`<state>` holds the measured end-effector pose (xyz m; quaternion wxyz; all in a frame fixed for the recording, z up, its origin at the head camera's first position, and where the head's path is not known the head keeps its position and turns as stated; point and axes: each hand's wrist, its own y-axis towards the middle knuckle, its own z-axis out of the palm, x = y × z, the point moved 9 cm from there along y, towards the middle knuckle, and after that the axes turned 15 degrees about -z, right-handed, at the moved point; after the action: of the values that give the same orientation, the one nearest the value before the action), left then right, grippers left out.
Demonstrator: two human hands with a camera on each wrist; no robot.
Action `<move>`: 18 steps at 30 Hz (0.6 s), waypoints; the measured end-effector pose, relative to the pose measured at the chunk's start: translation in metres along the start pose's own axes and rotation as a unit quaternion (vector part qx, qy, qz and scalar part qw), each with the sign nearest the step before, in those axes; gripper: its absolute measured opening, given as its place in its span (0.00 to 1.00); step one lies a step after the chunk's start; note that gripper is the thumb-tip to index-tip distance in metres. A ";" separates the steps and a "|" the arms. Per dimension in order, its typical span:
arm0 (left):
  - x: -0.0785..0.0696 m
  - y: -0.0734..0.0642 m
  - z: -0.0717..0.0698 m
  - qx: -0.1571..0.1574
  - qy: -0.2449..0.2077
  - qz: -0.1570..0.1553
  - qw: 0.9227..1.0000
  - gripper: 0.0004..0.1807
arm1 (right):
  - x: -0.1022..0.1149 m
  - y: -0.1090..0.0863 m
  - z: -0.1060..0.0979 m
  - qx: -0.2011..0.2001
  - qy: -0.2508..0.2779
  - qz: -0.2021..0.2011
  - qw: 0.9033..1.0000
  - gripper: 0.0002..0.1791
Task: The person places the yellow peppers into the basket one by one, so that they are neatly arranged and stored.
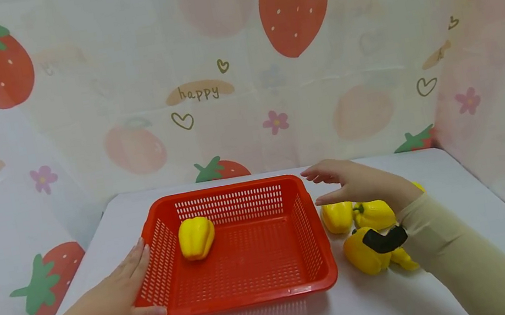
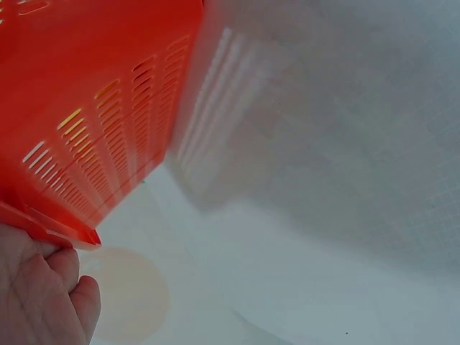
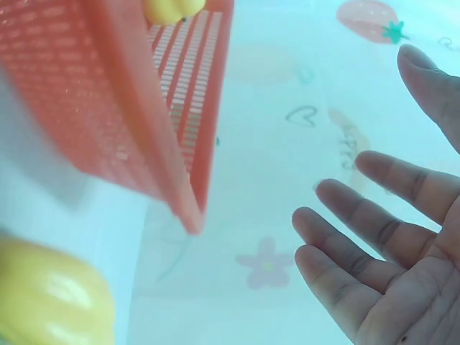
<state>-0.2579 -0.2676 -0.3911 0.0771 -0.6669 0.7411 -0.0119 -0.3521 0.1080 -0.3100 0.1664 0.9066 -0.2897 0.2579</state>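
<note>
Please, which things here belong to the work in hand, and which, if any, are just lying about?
Seem to belong:
red basket, touched by left hand
pepper inside it
peppers outside, near right hand

Only surroundings:
white table
printed cloth
Nothing loose seems unrelated.

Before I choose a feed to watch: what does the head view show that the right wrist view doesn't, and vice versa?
Only the head view: the left hand on the left side of the red basket, and the whole group of yellow peppers right of it.

Only the right wrist view: the palm of the right hand face-on, fingers spread.

Both: the basket, a pepper inside it, at least one pepper outside, and the right hand, empty.
</note>
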 end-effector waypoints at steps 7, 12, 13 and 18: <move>0.000 -0.001 0.000 -0.008 0.004 0.008 1.000 0.67 | -0.013 -0.032 -0.011 -0.018 -0.016 0.017 1.000 0.35; 0.001 0.000 0.002 -0.002 0.002 0.003 1.000 0.67 | -0.024 -0.054 -0.012 -0.018 -0.019 0.034 0.999 0.34; 0.001 0.000 0.002 -0.001 0.002 0.001 1.000 0.67 | -0.027 -0.058 -0.012 -0.018 -0.023 0.038 0.999 0.34; 0.002 0.000 0.002 0.001 0.004 -0.006 1.000 0.67 | -0.036 -0.079 -0.018 -0.027 -0.050 0.053 0.997 0.35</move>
<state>-0.2582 -0.2698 -0.3930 0.0752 -0.6711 0.7373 -0.0156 -0.3353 0.1932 -0.3278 0.1620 0.8971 -0.3519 0.2125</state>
